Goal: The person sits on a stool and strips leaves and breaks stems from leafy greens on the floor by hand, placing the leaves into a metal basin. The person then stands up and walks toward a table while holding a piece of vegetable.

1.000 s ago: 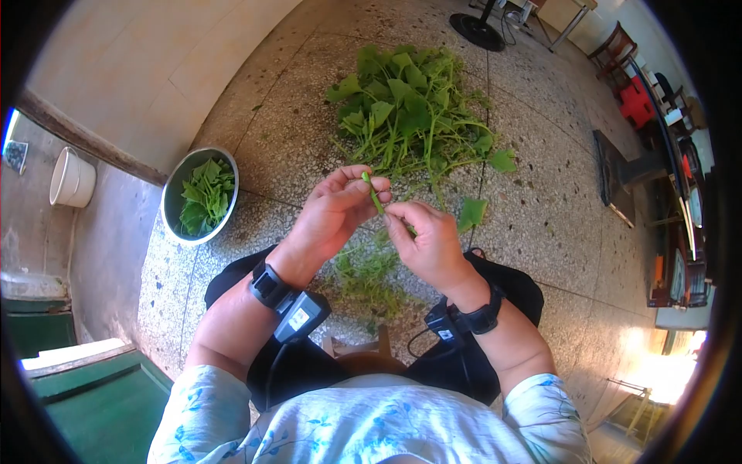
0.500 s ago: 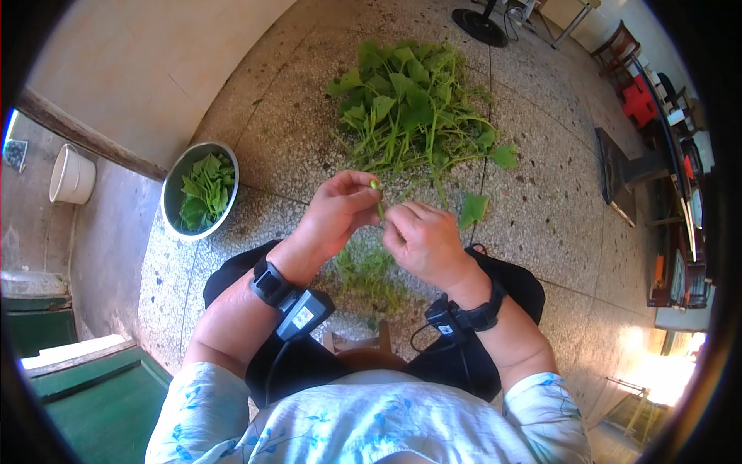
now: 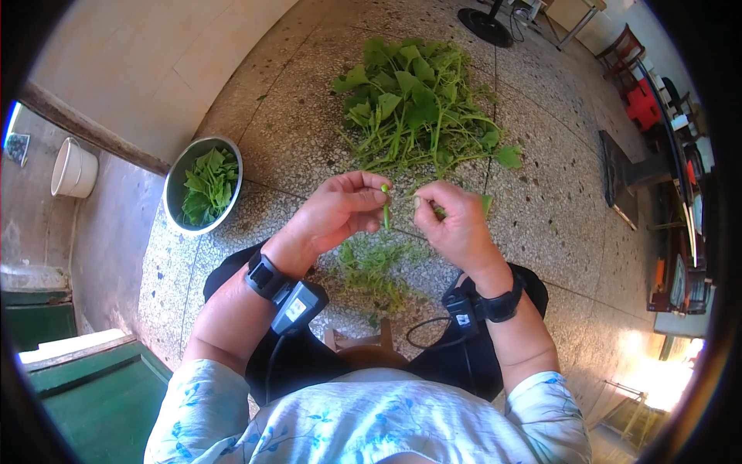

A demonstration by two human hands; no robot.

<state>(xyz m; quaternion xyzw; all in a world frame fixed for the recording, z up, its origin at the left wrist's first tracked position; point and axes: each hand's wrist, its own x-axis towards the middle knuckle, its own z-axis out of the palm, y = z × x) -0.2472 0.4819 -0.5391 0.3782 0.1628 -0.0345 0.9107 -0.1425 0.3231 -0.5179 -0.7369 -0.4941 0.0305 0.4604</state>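
Note:
My left hand (image 3: 346,207) pinches a short green stem (image 3: 386,216) between thumb and fingers, its pale cut end showing at the top. To the right, apart from the stem, my right hand (image 3: 456,223) is closed with thumb and forefinger together. Whatever it pinches is too fine to name. Beyond both hands lies a big heap of leafy green vines (image 3: 421,100) on the speckled floor. Below the hands, between my knees, is a pile of thin green scraps (image 3: 375,271). A loose leaf (image 3: 487,203) is partly hidden behind my right hand.
A metal bowl (image 3: 170,203) with picked green leaves (image 3: 210,185) stands at the left near the wall. Further left is a white bucket (image 3: 75,172). A black round stand base (image 3: 485,28) is at the top, and furniture with a red item (image 3: 641,107) lines the right.
My right hand has moved right and away from the stem, opening a gap between the hands. My left hand still pinches the stem and has shifted slightly right.

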